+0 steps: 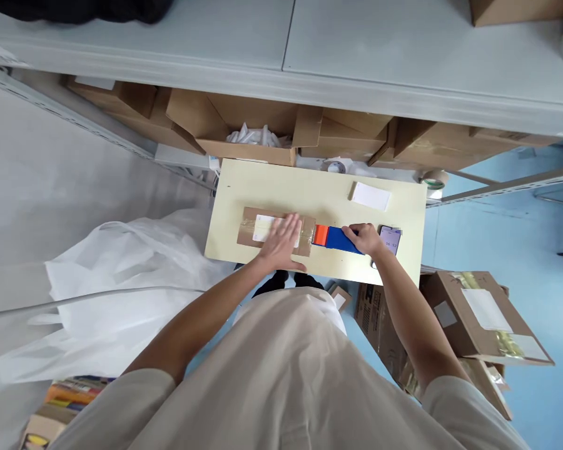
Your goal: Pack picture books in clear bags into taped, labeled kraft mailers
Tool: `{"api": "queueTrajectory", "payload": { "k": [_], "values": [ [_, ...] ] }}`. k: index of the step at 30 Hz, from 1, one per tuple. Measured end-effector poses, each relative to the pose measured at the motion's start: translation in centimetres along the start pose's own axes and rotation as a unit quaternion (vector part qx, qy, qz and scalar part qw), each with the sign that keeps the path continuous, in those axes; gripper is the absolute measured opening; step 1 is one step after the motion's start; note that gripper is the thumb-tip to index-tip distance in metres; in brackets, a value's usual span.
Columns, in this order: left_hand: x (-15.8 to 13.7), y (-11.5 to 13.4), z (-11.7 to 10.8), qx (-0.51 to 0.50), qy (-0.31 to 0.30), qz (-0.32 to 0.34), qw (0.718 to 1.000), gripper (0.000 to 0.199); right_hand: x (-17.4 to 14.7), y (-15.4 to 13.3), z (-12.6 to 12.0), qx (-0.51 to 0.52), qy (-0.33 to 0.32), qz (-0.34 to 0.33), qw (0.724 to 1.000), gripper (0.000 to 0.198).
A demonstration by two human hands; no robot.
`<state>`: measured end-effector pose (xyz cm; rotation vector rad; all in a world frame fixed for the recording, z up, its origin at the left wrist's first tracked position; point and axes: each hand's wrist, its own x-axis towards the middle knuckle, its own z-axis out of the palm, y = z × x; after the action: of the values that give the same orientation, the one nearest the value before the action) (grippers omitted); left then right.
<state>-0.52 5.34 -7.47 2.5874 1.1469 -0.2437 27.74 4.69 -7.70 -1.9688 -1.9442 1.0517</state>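
Note:
A small cardboard box, with clear tape and a white label on top, lies on the pale yellow table. My left hand rests flat across the box and partly covers the label, its fingers stretched out and the thumb apart. At the box's right end, a blue and orange tape dispenser touches or nearly touches the cardboard. Its far right part is wrapped in my right hand, which is closed. Just beyond that wrist lies a phone with its screen lit.
A stack of white labels sits on the table towards the back right. Behind stand tape rolls and open cartons under a grey shelf. White plastic sheeting spreads at left; boxes are piled at right.

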Motion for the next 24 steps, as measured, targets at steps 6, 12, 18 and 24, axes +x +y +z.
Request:
{"api": "queueTrajectory", "payload": {
  "k": [6, 12, 18, 24],
  "values": [
    [2.3, 3.0, 0.7, -0.001, -0.004, 0.065, 0.998, 0.116, -0.2, 1.1, 0.9, 0.063, -0.015, -0.009, 0.998, 0.052],
    [2.1, 2.4, 0.8, -0.012, -0.015, 0.056, 0.998, 0.118, -1.8, 5.4, -0.6, 0.054, -0.056, -0.021, 0.997, 0.055],
    [2.2, 3.2, -0.2, -0.011, -0.030, 0.059, 0.998, 0.101, -1.7, 2.0, -1.5, -0.159, -0.096, 0.092, 0.978, 0.058],
    [2.7, 5.6, -0.2, 0.049, -0.053, -0.005, 0.997, 0.083, -0.4, -6.6, 1.9, -0.236, -0.076, 0.143, 0.958, 0.048]
  ]
}}
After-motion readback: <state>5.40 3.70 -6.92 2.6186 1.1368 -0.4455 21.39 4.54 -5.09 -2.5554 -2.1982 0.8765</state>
